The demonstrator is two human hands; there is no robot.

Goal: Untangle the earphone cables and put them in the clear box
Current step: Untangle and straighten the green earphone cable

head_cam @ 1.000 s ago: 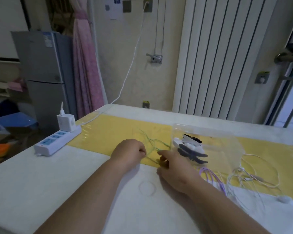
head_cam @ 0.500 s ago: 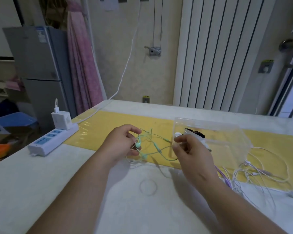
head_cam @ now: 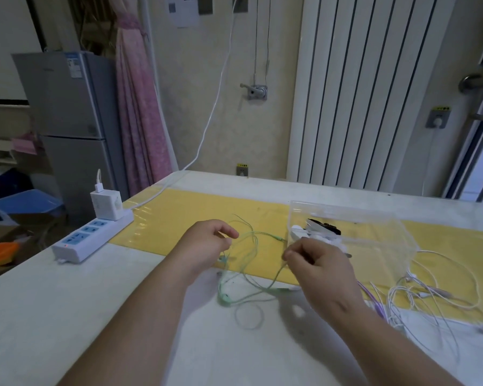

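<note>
Green cable point(head_cam: 225, 298): light, limp, snags easily. Left hand point(head_cam: 204, 243) and right hand point(head_cam: 321, 267) each pinch a strand, loops trailing on the surface point(head_cam: 67, 302) left of the box point(head_cam: 374, 218). Best gripped near the buds or plug, no yanking.

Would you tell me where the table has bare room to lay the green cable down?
Bare: the table between the power strip and left hand; the yellow mat left of the clear box. Crowded: white cables right of the right hand.
</note>
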